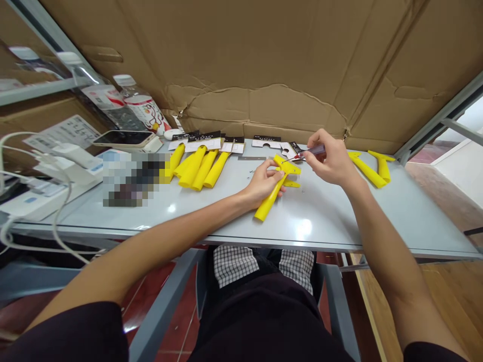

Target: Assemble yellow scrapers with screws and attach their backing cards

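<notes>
My left hand (262,183) is closed around a yellow T-shaped plastic handle (267,203), its tube end pointing toward me. In my right hand (330,157) is a screwdriver (317,150) with a dark, partly see-through grip. Its thin shaft points left, with the tip at the handle's wide head; whether it sits in a screw is too small to tell. A loose yellow plate (292,184) shows just right of the held handle. Small screws (303,191) lie on the table nearby, and a flat metal strip (252,158) rests behind my left hand.
Several yellow handles with black-and-white cards (204,141) lie to the left. Two yellow handles (383,166) lie right. A phone (126,138), bottles (141,103), and white cables with a power strip (56,188) crowd the left side. Cardboard (264,55) walls the back.
</notes>
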`<state>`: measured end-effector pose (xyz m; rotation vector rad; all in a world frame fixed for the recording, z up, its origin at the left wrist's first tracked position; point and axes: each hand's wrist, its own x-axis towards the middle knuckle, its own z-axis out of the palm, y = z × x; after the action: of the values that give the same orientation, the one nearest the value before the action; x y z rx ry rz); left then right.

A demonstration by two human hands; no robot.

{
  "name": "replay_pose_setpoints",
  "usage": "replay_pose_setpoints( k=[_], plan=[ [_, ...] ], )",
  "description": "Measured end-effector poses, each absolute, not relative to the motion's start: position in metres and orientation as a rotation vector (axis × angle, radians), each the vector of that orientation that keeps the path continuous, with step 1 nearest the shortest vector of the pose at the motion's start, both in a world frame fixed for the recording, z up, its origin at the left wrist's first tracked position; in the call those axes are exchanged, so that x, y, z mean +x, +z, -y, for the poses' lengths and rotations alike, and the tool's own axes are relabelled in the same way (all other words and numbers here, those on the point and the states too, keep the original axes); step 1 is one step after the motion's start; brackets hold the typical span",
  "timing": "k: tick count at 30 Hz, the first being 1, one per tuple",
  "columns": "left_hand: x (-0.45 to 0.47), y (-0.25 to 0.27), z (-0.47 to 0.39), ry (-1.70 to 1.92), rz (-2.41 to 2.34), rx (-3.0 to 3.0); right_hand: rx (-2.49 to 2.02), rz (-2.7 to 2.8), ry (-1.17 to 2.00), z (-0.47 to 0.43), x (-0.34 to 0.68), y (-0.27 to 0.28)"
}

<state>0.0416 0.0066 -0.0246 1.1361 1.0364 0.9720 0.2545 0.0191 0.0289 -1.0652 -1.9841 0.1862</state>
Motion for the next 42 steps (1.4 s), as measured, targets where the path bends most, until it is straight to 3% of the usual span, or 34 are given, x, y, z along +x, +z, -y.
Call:
replay_pose_setpoints(
  k=[9,35,42],
  plan=[
    [0.0431,-0.0218,-0.0036,1.004,-1.048,1.119,-1.103,1.895,-0.011,-0.0303,0.257,0.0212],
    [0.0432,-0.025,-0.0041,1.024,-1.044,1.119,-1.035,1.914,0.133,-0.0237,0.2501,0.0212],
    [0.043,-0.0233,-0.0022,1.014,-1.044,1.126,-1.198,1.863,-0.104,-0.0278,0.2537,0.0202]
  ],
)
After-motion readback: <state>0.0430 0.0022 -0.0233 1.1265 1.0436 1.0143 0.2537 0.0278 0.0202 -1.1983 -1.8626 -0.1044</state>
